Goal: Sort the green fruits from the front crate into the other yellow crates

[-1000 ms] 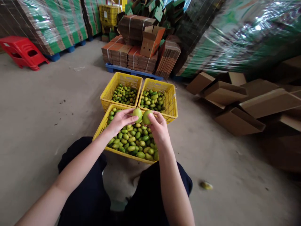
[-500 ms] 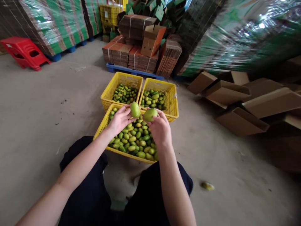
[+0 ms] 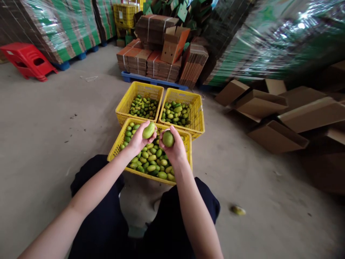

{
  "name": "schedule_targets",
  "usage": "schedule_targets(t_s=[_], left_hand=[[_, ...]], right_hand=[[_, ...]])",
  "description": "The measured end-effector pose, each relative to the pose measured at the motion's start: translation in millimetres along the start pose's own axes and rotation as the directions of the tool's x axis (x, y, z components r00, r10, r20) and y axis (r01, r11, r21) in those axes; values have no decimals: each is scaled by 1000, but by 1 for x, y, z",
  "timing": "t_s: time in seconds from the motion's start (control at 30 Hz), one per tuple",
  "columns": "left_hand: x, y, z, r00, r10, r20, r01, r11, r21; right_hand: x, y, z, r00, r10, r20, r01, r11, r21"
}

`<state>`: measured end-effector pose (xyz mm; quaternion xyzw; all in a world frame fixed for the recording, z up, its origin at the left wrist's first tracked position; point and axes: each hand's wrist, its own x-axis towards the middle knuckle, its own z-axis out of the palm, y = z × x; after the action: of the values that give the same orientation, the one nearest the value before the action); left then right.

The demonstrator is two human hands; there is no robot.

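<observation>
My left hand point(image 3: 140, 138) is closed around an oval yellow-green fruit point(image 3: 148, 130), thumb on its near side. In my right hand point(image 3: 174, 145) sits a rounder, darker green fruit point(image 3: 168, 139), one end facing me. They look like green lemons, though I cannot be sure of the kind. Both hands are raised over the near yellow crate point(image 3: 151, 177), which holds many similar green fruits point(image 3: 151, 158). My hands and forearms hide part of its contents. Behind it, side by side, stand a left yellow crate point(image 3: 124, 104) and a right yellow crate point(image 3: 198, 113), each with more fruit.
A red stool point(image 3: 29, 61) stands at far left. Flattened cartons point(image 3: 163, 68) lie stacked on a blue pallet point(image 3: 155, 80) behind the crates. Open cardboard boxes point(image 3: 277, 136) crowd the right side. One loose fruit point(image 3: 237, 210) lies on the floor at right.
Both fruits have turned in my hands, and my fingers now wrap further around them. My left hand has shifted slightly left and the right one slightly down.
</observation>
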<state>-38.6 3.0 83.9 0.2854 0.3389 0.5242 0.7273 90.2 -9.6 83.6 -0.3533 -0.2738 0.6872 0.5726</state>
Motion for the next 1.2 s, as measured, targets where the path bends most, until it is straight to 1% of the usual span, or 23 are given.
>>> schedule_targets(t_s=[0.1, 0.2, 0.27, 0.37, 0.43, 0.47, 0.53, 0.6, 0.67, 0.73, 0.8, 0.87, 0.9, 0.97, 1.03, 1.1, 1.2], left_hand=[[3, -6, 1, 1000, -16, -15, 15, 999, -48], [7, -11, 1, 1000, -11, 8, 12, 996, -84], [8, -13, 1, 999, 7, 37, -3, 995, -96], [7, -13, 1, 995, 52, 81, -43, 993, -113], [6, -13, 1, 994, 64, 92, -52, 990, -128], [5, -13, 2, 995, 69, 78, -58, 989, -137], [6, -13, 3, 996, 85, -1, -85, 986, -140], [8, -16, 4, 988, 107, -109, -120, 986, -117], [9, -21, 4, 977, 126, -173, -143, 986, -90], [9, -27, 6, 978, 110, -176, -130, 986, -109], [7, -32, 9, 987, 31, -158, -57, 985, -164], [4, -34, 11, 988, -63, -143, 30, 975, -220], [3, -33, 11, 985, -95, -141, 59, 968, -243], [2, -30, 10, 981, -124, -149, 78, 957, -280], [3, -26, 8, 974, -150, -170, 91, 945, -315], [6, -25, 6, 973, -154, -173, 92, 941, -324], [12, -31, 4, 986, -115, -125, 74, 953, -295]], right_hand=[[3, 4, 0, 997, -18, -70, 15, 999, -33], [3, 4, -1, 997, -24, -78, 20, 999, -46], [3, 2, -2, 997, -10, -77, 9, 1000, -12], [3, -3, -4, 997, 45, -68, -41, 997, 61], [3, -4, -5, 996, 73, -53, -68, 994, 91], [3, -4, -6, 996, 68, -52, -63, 993, 100], [2, -3, -6, 998, 11, -62, -6, 996, 84], [2, -1, -5, 994, -85, -67, 84, 996, -10], [2, 5, -3, 986, -160, -44, 151, 975, -165], [5, 16, -2, 975, -218, -36, 194, 922, -334], [8, 29, -2, 960, -273, -62, 213, 857, -468], [12, 42, -2, 947, -310, -86, 216, 810, -545], [13, 47, -2, 945, -317, -84, 219, 801, -557], [14, 54, -2, 945, -321, -61, 239, 805, -543], [12, 55, -1, 947, -317, -46, 254, 831, -496], [9, 52, 0, 951, -304, -57, 250, 866, -434], [3, 39, 0, 957, -280, -81, 235, 905, -353]])
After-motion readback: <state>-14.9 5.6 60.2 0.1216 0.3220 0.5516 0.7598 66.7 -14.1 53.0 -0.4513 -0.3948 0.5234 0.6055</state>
